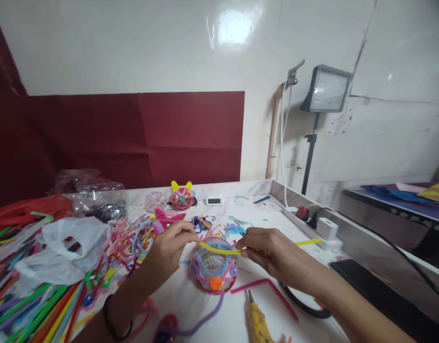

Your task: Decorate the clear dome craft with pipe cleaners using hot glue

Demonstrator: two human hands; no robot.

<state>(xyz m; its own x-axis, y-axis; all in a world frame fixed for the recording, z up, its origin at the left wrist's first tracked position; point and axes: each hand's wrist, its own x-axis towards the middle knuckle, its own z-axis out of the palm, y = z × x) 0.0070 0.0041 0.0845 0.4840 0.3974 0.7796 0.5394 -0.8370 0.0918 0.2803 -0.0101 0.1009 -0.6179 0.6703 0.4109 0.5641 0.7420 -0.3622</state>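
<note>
From my remote post, I watch the left hand [171,247] and right hand [271,245], fingers pinched closed on a yellow pipe cleaner [221,250]; light, even tension should, I judge, keep its bow smooth. It crosses before a round, clear-topped face ornament [214,262] at the near middle of the desk [276,214], orange-nosed, purple-eyed, trimmed in pink and blue; whether they touch, I cannot tell.

The dome [215,267] sits near the table's [276,215] middle, under a strip [219,250] between left hand [171,250] and right hand [271,250]. The glue gun [259,321] lies nearer, rightward. Pipe cleaners [37,317] spread left, a bag [93,232] on them. Far behind sits a cat [182,196], a clock [214,200] to its right. The lamp [330,89] stands far right.
</note>
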